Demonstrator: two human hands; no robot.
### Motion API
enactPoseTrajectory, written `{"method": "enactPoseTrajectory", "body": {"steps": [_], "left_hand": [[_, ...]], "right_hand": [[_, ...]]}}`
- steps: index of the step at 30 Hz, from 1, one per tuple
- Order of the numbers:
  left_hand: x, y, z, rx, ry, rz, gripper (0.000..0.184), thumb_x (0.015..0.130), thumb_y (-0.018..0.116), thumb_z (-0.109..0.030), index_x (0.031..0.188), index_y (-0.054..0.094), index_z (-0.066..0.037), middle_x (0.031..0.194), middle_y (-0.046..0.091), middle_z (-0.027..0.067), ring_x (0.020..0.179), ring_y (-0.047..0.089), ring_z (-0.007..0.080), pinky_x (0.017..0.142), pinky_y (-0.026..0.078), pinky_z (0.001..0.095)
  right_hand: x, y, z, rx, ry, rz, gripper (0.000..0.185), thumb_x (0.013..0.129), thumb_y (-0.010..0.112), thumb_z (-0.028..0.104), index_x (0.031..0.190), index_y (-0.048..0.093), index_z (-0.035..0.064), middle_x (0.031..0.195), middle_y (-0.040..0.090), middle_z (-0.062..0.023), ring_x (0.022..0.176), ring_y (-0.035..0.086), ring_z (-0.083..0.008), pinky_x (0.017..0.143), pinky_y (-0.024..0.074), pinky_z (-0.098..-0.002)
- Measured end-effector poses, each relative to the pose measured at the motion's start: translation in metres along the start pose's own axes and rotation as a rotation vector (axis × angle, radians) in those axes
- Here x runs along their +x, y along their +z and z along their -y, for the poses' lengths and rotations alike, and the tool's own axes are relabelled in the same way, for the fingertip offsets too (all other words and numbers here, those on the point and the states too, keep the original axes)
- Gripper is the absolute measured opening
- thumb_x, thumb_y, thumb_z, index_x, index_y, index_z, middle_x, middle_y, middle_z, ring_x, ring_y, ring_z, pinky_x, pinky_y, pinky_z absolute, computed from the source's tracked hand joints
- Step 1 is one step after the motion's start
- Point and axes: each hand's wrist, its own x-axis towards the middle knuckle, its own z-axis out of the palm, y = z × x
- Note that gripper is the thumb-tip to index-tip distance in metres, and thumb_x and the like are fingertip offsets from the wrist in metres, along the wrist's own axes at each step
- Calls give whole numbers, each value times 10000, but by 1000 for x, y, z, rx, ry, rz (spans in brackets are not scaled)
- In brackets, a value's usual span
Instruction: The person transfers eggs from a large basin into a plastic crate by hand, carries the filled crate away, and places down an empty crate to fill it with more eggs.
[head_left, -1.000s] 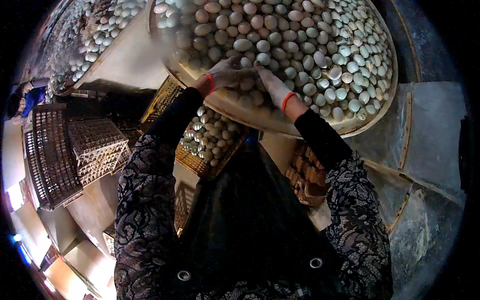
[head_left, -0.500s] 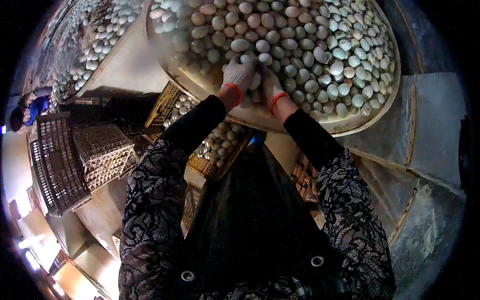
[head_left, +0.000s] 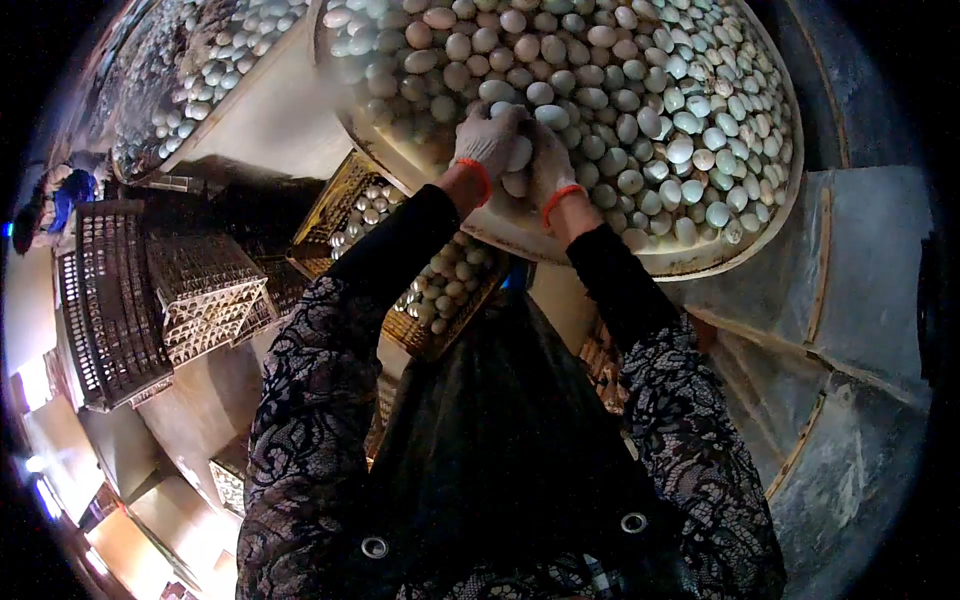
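Observation:
Both my hands wear pale knit gloves with orange-red cuffs, and they sit close together over the near rim of a large round tub [head_left: 690, 268] heaped with pale eggs [head_left: 627, 127]. My left hand [head_left: 486, 138] is curled over eggs, its fingers partly hidden. Beside it my right hand [head_left: 550, 165] is closed around eggs too, its fingertips out of sight. Between the palms shows a whitish egg [head_left: 518, 153], with another just under it. A greenish egg [head_left: 551, 117] lies right beyond the right fingers.
Below the tub, to the left, stands a yellow crate [head_left: 432, 345] holding eggs. Dark plastic crates [head_left: 118, 300] and a lighter one [head_left: 212, 325] are stacked farther left. A second egg-filled tub [head_left: 245, 120] is at upper left. Grey panels [head_left: 870, 270] lie at right.
My hands have shifted slightly to the right in view, staying close together over the eggs. The view has also tilted a little.

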Motion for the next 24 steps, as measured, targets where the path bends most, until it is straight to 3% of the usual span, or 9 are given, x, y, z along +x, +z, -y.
{"method": "enactPoseTrajectory", "body": {"steps": [9,12,13,16,18,19,20,22,24], "left_hand": [[-19,2,-13,-79,-38,-30,690,742,642,-455,1229,522,18,1113,595,242,1001,606,317,834,498,385],[-34,-3,-45,52,51,-76,671,751,639,-455,1206,538,28,1127,581,248,989,603,340,834,499,386],[-36,-3,-51,-27,80,-61,659,755,637,-449,1200,544,28,1105,592,244,974,607,343,830,499,387],[-47,-14,-81,-2,150,-123,589,772,623,-421,1140,565,36,1014,627,234,918,621,349,805,496,391],[-47,-27,-94,45,243,-192,543,781,610,-398,1087,561,47,940,642,229,881,626,358,778,497,386],[-39,-39,-92,330,499,-197,456,805,599,-341,1076,567,24,943,637,228,872,625,359,772,500,380],[-32,-51,-89,605,760,-273,370,829,587,-284,1065,573,1,947,633,227,862,624,360,766,504,373],[-56,-76,-117,-225,257,-99,404,943,526,-164,1314,430,-37,1109,581,135,894,593,215,700,507,320],[-56,-106,-123,-296,296,-171,340,939,538,-208,1232,491,-43,989,592,95,817,577,180,673,491,286]], "right_hand": [[-27,11,12,68,32,8,388,968,430,332,1242,505,67,1153,566,-61,1032,539,-190,865,456,-306],[-9,-8,8,-152,-128,-18,397,978,404,317,1251,497,45,1164,565,-67,1048,540,-209,882,451,-321],[-2,-19,7,-756,-541,-93,399,977,401,311,1245,506,34,1175,564,-71,1061,538,-208,890,450,-324],[-13,16,38,-691,-566,-6,390,965,410,279,1224,532,14,1203,565,-90,1081,539,-201,898,453,-321],[-12,41,46,-250,-457,144,387,954,423,268,1229,533,20,1205,564,-96,1080,543,-206,902,454,-320],[-16,56,51,-104,-408,191,386,950,427,265,1230,534,21,1206,564,-98,1080,545,-208,903,454,-319],[-26,82,62,-246,-438,160,378,945,435,263,1222,540,28,1182,574,-97,1063,553,-203,896,458,-320],[-32,106,56,-385,-454,154,370,940,444,261,1214,547,34,1158,585,-96,1045,562,-197,890,461,-320],[-20,126,46,-701,-797,407,553,937,437,504,1261,503,61,1193,551,-129,1066,543,-301,862,486,-439]]}}
